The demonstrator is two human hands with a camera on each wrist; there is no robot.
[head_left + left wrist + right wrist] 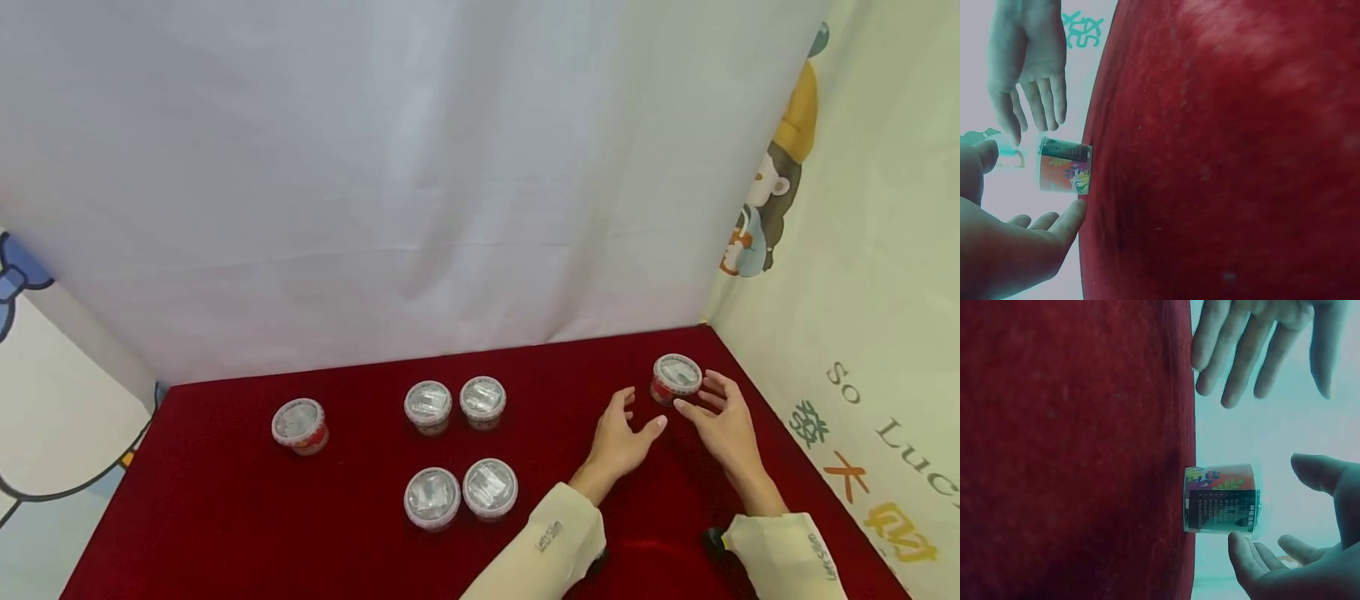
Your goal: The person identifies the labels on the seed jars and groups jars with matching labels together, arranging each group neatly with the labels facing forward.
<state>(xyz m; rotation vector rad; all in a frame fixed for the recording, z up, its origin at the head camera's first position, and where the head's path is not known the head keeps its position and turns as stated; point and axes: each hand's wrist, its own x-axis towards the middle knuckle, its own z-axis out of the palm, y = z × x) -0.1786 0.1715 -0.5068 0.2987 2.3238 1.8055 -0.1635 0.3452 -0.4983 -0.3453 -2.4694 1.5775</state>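
Note:
A small round tub with a clear lid and a printed red label [677, 375] stands on the red cloth at the far right. My right hand [726, 423] is at its right side, fingers spread and loosely bent, the thumb by the tub's near edge. To the left of the tub, apart from it, is my left hand [621, 435], its thumb and fingers parted with nothing between them. From the left wrist the tub's coloured label [1065, 167] shows between both hands. Its dark text panel [1222, 509] faces the right wrist camera, with right fingertips close beside it.
Two similar tubs [428, 407] [483, 402] stand side by side mid-table, with two more [432, 498] [490, 488] in front of them. Another tub [299, 425] is alone on the left. A white curtain [420, 183] hangs behind the red cloth [300, 525]; a printed sheet [862, 333] borders the right.

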